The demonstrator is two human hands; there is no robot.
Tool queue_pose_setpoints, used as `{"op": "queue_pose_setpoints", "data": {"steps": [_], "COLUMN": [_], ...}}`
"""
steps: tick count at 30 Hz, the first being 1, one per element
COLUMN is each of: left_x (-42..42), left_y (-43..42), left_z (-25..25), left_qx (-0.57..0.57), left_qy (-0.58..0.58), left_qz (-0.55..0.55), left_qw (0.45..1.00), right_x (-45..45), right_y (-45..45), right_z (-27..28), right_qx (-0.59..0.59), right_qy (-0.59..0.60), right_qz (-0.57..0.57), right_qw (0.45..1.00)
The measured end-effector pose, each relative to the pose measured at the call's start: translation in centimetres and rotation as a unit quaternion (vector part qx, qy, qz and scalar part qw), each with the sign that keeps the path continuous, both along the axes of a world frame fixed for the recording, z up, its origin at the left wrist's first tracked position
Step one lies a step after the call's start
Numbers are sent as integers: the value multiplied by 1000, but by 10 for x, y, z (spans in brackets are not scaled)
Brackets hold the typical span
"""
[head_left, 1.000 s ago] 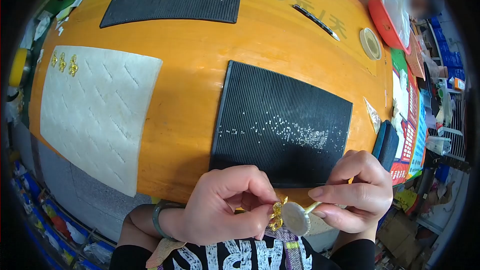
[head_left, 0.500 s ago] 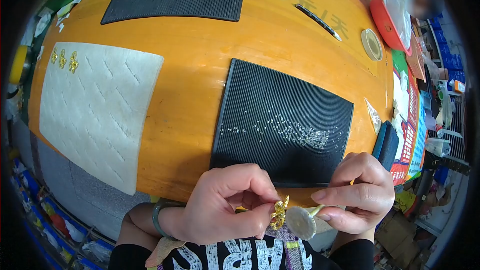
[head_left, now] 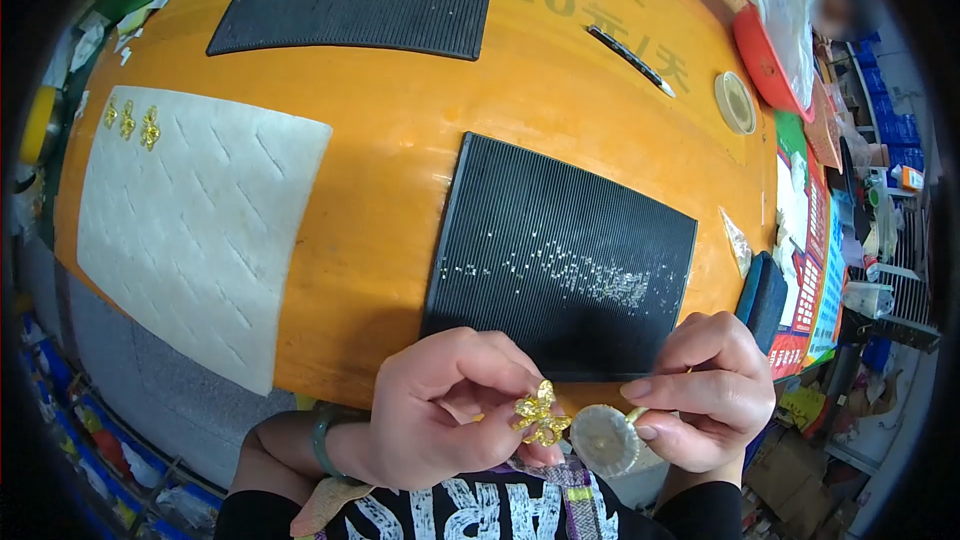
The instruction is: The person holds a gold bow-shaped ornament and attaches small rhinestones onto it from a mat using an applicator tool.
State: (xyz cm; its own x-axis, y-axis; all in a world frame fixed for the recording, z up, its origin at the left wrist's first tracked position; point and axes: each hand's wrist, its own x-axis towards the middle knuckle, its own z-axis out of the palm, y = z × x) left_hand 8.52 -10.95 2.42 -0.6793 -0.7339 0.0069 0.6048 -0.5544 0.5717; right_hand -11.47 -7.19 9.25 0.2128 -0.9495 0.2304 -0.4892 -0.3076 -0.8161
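My left hand (head_left: 455, 405) pinches a gold flower-shaped piece (head_left: 542, 414) between thumb and fingertips, its petals facing up. Beside it, almost touching, is a round greyish-white disc (head_left: 604, 439) on a thin yellowish stem, pinched by my right hand (head_left: 715, 395). Both hands are at the table's near edge, just below a black ribbed mat (head_left: 570, 200) strewn with tiny shiny stones. At the left, a white slitted board (head_left: 190, 240) carries three gold pieces (head_left: 150, 128) near its top left corner.
Another black ribbed mat (head_left: 290, 10) with tiny stones lies at the back. A black pen (head_left: 628, 58), a round shallow container (head_left: 735, 103), a red basket (head_left: 765, 65) and a dark blue case (head_left: 761, 300) are to the right. Part of a person (head_left: 843, 12) shows at the upper right.
The gold flower piece has turned from nearly edge-on to show its petals. The disc has turned more toward the camera. The view has shifted slightly.
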Motion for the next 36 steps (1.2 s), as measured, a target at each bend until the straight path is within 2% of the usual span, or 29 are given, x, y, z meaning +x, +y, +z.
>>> {"op": "queue_pose_setpoints", "data": {"steps": [4, 6, 19, 22, 25, 28, 30, 31, 33, 36], "left_x": [-3, -2, -3, -2, -2, -3, -4, -4, -2, -1], "left_y": [-3, -6, -5, -6, -10, -5, 0, -1, -6, -7], "left_z": [0, -1, 0, -2, -3, -2, 1, 0, -3, -2], "left_qx": [-82, -185, -158, -169, -226, -209, -73, -73, -167, -185], "left_qy": [-48, -76, -74, -76, -76, -74, -36, -36, -65, -77], "left_qz": [38, 40, 35, 35, 29, 30, 57, 56, 32, 28], "left_qw": [995, 979, 984, 982, 971, 975, 995, 995, 983, 979], "right_x": [1, 1, 3, 2, 2, 1, 1, 2, 2, 2], "right_y": [-2, -2, -2, -3, -1, 0, 2, 2, 0, 0], "right_z": [0, -1, -2, -2, -2, -4, -3, -2, -2, -2], "right_qx": [12, 13, 20, 9, -4, -28, -28, -28, -26, -24], "right_qy": [11, 12, 19, 39, 56, 44, 42, 40, 44, 52], "right_qz": [11, 9, -20, -15, -20, -20, -27, -34, -23, -12], "right_qw": [1000, 1000, 999, 999, 998, 998, 998, 998, 998, 998]}}
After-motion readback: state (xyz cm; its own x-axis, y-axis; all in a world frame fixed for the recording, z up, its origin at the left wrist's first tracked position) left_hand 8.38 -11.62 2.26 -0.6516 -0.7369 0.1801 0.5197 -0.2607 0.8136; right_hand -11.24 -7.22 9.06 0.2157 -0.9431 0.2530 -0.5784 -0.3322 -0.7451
